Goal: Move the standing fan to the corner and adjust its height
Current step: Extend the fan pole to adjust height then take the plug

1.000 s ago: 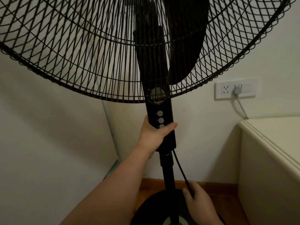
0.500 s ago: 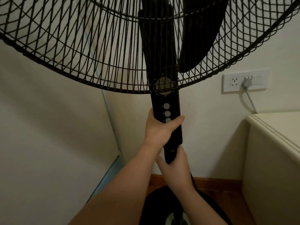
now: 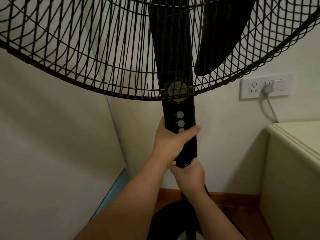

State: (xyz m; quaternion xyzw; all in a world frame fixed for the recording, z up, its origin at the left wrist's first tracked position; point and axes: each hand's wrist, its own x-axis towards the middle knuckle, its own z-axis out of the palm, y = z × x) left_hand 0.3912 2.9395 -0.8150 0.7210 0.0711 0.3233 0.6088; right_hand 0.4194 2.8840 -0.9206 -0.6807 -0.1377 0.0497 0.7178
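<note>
Both hands on black fan: left hand, right hand; round wire grille.

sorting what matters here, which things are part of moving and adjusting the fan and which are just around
Part of the job:
- tall black standing fan with wire grille
- black control column with grey buttons
- left hand, on the column
- right hand, at the pole collar

Just around:
- white wall socket with grey plug
- cream cabinet

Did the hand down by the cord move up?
Yes. The right hand rose from the cord near the base to the pole just under the control panel.
</note>
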